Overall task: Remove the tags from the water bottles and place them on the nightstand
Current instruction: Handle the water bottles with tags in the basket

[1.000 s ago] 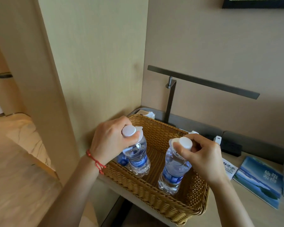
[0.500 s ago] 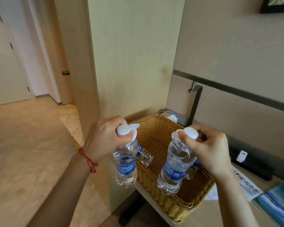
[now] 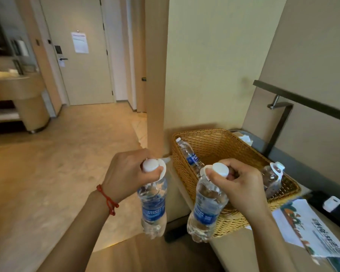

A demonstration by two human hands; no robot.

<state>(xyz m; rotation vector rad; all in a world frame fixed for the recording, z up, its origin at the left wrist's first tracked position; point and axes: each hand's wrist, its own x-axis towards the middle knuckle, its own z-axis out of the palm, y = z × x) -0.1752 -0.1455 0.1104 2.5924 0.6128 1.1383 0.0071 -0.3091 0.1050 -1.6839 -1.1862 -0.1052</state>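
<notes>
The left hand (image 3: 126, 173) is gripping 1 water bottle (image 3: 153, 205) by the neck, fingers curled tight under its white cap, with a white tag (image 3: 162, 171) sticking out around the neck. The bottle is hanging upright out past the counter edge, over open floor (image 3: 47, 183). The right hand (image 3: 238, 185) is pinching the neck of a second bottle (image 3: 206, 211) the same way, thumb and fingers closed just below the cap, a white tag (image 3: 203, 171) ringing that neck too. This bottle is hanging in front of the near rim of the wicker basket (image 3: 224, 146), its base below the rim line.

The basket is sitting on the counter in the corner, its left side close to the wall (image 3: 214, 65) and its near corner reaching the counter edge. To the left, the floor is running clear toward a closed door (image 3: 86, 55), giving wide room on that side; the right side is crowded by the basket and a printed leaflet (image 3: 310, 228) lying just beside it.

Counting bottles: 4 in all, 2 held and 2 in the basket. 1 is lying along the basket's left wall (image 3: 190, 156); the other (image 3: 272, 179) is leaning at the right side, with a tag on its neck.
</notes>
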